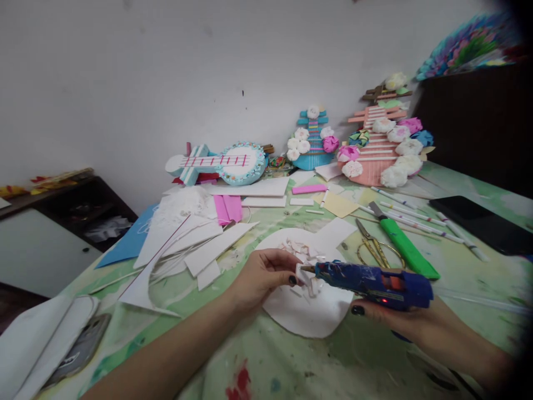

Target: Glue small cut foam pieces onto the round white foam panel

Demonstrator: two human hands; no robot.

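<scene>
Blue glue gun (358,279) gripped in right hand (402,322), at three o'clock from white bit (298,274) pinched in left hand (262,276), over white card (312,319). Likely gluing; calls for keeping still.

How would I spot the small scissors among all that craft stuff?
On the paint-stained table, find the blue glue gun in the person's right hand. Just beyond it, beside the bright green knife, lie the scissors. Their two wide, thin gold loops set them apart from the knife's single thick green handle.
</scene>
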